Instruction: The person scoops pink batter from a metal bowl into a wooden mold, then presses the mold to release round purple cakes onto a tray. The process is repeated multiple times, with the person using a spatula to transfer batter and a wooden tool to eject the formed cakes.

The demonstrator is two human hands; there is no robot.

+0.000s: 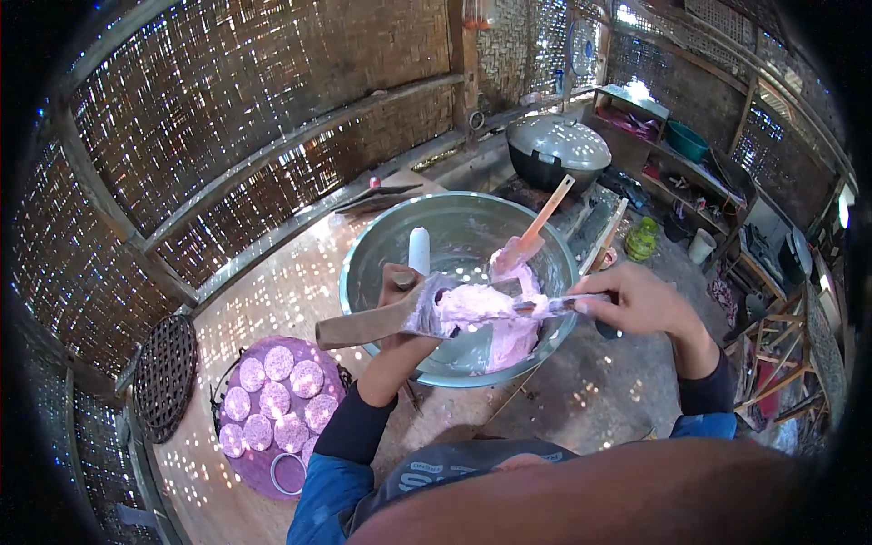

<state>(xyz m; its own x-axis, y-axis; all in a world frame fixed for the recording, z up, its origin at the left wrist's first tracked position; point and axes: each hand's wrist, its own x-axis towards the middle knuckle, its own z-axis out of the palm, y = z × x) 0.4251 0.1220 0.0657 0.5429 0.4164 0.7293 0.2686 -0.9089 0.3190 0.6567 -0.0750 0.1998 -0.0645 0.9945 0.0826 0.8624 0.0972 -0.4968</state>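
Hands (625,298) apart, pink paste (477,304) between, basin rim (477,381) below

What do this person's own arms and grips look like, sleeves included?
The left grip and right grip are human hands, no gloves showing. The left sleeve is blue with a dark cuff; the right sleeve matches, dark-cuffed too.
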